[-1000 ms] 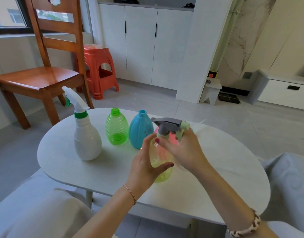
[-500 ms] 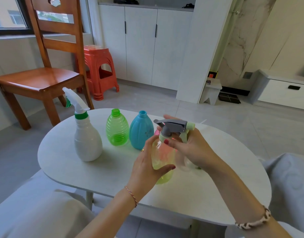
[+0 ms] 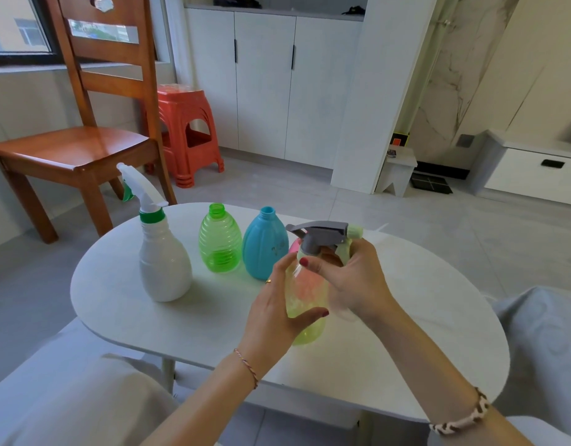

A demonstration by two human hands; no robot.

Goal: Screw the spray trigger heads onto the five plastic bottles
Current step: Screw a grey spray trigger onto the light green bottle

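Observation:
A yellow-green see-through bottle [image 3: 305,297] stands near the table's middle. My left hand [image 3: 277,304] grips its body from the left. On its neck sits a grey spray trigger head [image 3: 319,235] with a pale green nozzle, and my right hand [image 3: 345,278] pinches the collar just under it. To the left stand an open blue bottle [image 3: 265,243], an open green ribbed bottle [image 3: 219,243] and a white bottle [image 3: 163,262] carrying a white trigger head with a green collar [image 3: 142,191]. A pink bottle [image 3: 294,246] shows partly behind the trigger head.
The bottles stand on a white oval table [image 3: 123,304]. A wooden chair [image 3: 81,133] and a red plastic stool [image 3: 187,133] are beyond its far left edge. Grey cushions lie at both lower corners.
My right hand has shifted around the trigger head's collar, and the grey head has swung so its nozzle points further right. The left hand keeps its grip on the bottle.

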